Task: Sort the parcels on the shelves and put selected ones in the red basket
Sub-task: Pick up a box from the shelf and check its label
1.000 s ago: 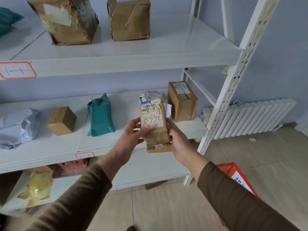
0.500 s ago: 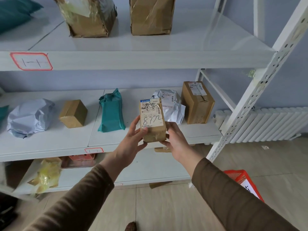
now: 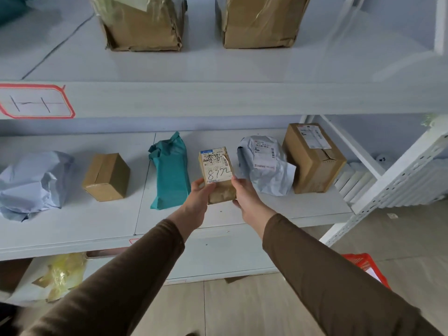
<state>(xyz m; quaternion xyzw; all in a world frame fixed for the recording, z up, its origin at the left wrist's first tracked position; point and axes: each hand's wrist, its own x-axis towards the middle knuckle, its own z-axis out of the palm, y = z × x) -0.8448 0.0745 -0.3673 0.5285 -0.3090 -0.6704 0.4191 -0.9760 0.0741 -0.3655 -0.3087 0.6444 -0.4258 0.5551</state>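
Observation:
A small brown parcel [image 3: 217, 175] with a white label marked 8772 stands upright over the middle shelf [image 3: 97, 221], between a teal bag [image 3: 169, 173] and a grey-white poly mailer [image 3: 266, 166]. My left hand [image 3: 197, 197] grips its left side and my right hand [image 3: 244, 194] grips its right side. I cannot tell whether its base touches the shelf. The red basket [image 3: 366, 265] shows as a corner on the floor at the lower right, partly hidden by my right sleeve.
The middle shelf also holds a pale blue bag [image 3: 31, 185], a small cardboard box [image 3: 106, 177] and a taller box [image 3: 315, 158]. Two big taped boxes [image 3: 143, 23] stand on the top shelf. A yellow packet [image 3: 60, 275] lies on the bottom shelf. A radiator [image 3: 412, 180] is at right.
Both hands have carried the labelled parcel forward and down, from in front of the shelf edge to over the middle shelf between the teal bag and the mailer. The camera moved closer.

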